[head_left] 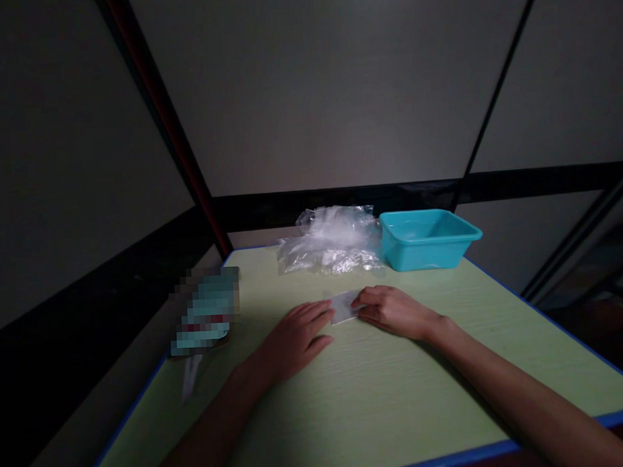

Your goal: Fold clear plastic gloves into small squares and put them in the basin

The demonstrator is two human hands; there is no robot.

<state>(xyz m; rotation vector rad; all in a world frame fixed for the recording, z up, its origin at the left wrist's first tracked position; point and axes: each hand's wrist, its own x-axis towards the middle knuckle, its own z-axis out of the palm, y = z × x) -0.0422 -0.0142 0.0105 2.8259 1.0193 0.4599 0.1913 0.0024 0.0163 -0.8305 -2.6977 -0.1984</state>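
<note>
A small flat sheet of clear plastic, probably a little bag (344, 307), lies on the table between my two hands. My left hand (300, 335) rests flat with fingers stretched out and the thumb apart; its fingertips touch the left edge of the plastic. At the opposite edge, my right hand (390, 310) has its fingers bent and pressed together on the plastic. Its thumb is partly hidden. Beyond the hands sits a crumpled pile of clear plastic bags (337, 236).
A turquoise plastic basin (430, 249) stands at the back right of the pale green table (370, 403), which has a blue edge. On the left lies a pixelated teal item (206, 314) with a pale strip (192, 376) before it. Grey panels (336, 88) rise behind.
</note>
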